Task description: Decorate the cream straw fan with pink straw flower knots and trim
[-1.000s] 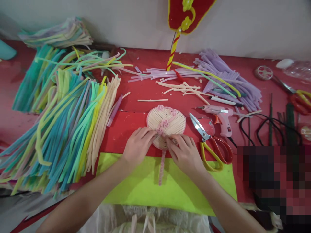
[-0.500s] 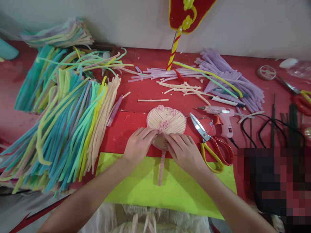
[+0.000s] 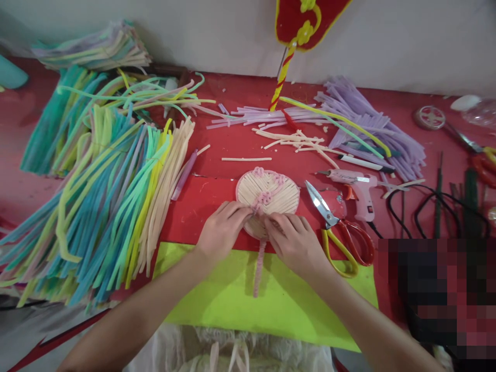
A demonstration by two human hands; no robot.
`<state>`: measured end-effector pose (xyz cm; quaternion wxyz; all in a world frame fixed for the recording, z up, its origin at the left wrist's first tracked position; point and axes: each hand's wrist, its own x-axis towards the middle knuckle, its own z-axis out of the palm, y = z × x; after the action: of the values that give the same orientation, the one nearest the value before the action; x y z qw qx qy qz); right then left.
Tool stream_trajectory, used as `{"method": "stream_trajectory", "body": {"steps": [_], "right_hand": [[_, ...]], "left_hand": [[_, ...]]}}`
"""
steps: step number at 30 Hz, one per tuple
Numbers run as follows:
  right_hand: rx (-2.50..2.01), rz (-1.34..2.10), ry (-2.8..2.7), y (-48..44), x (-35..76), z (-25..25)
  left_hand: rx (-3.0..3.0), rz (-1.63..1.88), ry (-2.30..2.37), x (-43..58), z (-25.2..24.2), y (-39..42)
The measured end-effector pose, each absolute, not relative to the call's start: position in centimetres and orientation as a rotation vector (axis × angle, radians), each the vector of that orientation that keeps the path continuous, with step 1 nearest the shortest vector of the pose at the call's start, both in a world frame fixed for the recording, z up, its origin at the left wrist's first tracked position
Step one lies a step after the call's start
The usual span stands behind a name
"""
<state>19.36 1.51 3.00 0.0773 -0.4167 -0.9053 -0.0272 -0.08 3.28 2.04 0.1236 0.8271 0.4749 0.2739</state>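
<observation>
A small round fan (image 3: 271, 194) made of cream pipe cleaners, with pink loops across it and a pink twisted handle (image 3: 259, 268), lies on the red table. My left hand (image 3: 220, 230) rests on its lower left edge, fingertips pinched at the pink loops. My right hand (image 3: 292, 243) covers its lower right edge, fingers curled and pressing on the same spot. The handle runs down between my wrists onto a lime green sheet (image 3: 232, 299).
A big heap of coloured pipe cleaners (image 3: 101, 191) fills the left. Scissors (image 3: 337, 227) and a pink glue gun (image 3: 354, 183) lie just right of the fan. Purple pipe cleaners (image 3: 368, 124), cream offcuts (image 3: 294, 139), black cords (image 3: 422, 201) and a red fan (image 3: 302, 20) sit behind.
Both hands stay on the fan's lower edge with only slight finger shifts. The camera has tilted a little, so everything sits slightly right.
</observation>
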Motion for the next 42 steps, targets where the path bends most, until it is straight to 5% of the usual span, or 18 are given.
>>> {"method": "stream_trajectory", "body": {"steps": [42], "right_hand": [[-1.335, -0.045, -2.651, 1.1, 19.0, 2.8]], "left_hand": [[2.373, 0.654, 1.347, 0.2, 2.6, 3.8]]}}
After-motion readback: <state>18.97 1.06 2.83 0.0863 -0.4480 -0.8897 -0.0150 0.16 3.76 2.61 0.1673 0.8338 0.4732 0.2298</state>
